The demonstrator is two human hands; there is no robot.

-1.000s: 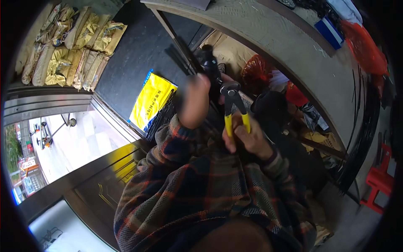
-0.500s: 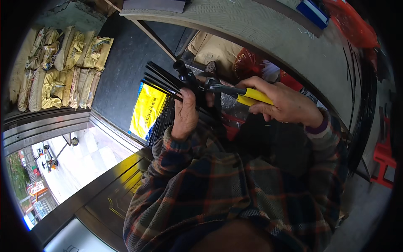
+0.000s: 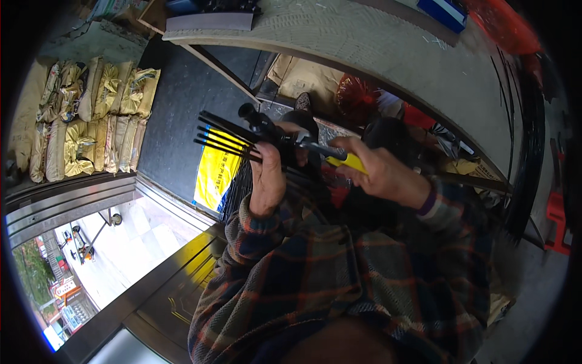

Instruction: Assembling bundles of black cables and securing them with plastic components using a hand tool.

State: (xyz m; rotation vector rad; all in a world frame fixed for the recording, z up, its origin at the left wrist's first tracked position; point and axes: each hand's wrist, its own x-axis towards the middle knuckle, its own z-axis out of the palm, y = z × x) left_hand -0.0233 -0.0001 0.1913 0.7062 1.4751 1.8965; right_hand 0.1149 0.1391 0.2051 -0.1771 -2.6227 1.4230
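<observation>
My left hand (image 3: 268, 176) is closed around a black assembly, its thumb pressed along the near side. Several thin black rods (image 3: 225, 138) stick out of that grip to the left, side by side. Above them shows a black cylinder with a flared end (image 3: 250, 115); what kind of thing the assembly is, I cannot tell. My right hand (image 3: 391, 173) is wrapped round the yellow handles of pliers (image 3: 350, 162). The pliers' dark head meets the assembly just right of my left hand; the jaws' tips are hard to make out.
A grey worktop (image 3: 339, 33) with a blue box (image 3: 442, 13) runs across the far side. Stacked brown sacks (image 3: 91, 118) lie at the left. A yellow packet (image 3: 213, 167) is beside my left hand. A red plastic stool (image 3: 556, 221) stands at far right.
My right hand has shifted left and a little down, and less of the yellow handles shows. The left hand keeps its hold on the black assembly. The whole view has shifted slightly.
</observation>
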